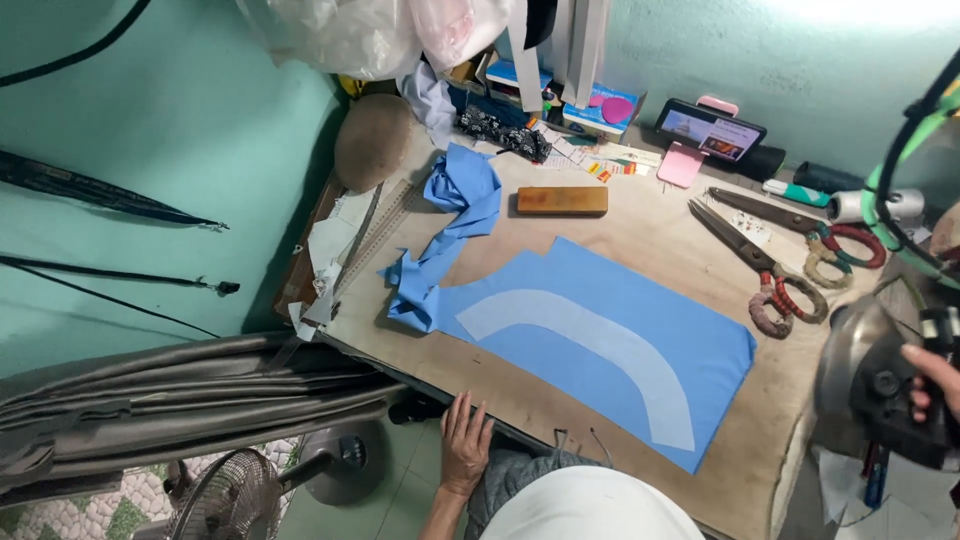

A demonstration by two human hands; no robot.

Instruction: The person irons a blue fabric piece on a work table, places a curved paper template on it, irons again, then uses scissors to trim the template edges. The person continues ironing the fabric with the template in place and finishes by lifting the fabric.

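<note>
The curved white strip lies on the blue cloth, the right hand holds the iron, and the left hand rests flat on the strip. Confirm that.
One part is wrong. The left hand is not on the white strip; it rests at the near table edge, apart from the blue cloth. The strip does lie on the cloth, and the right hand holds the iron. The head view shows this.

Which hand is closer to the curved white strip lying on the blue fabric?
Left. The left hand rests at the table's near edge, just below the curved white strip on the blue fabric panel. The right hand grips the metal clothes iron beyond the fabric's right end.
</note>
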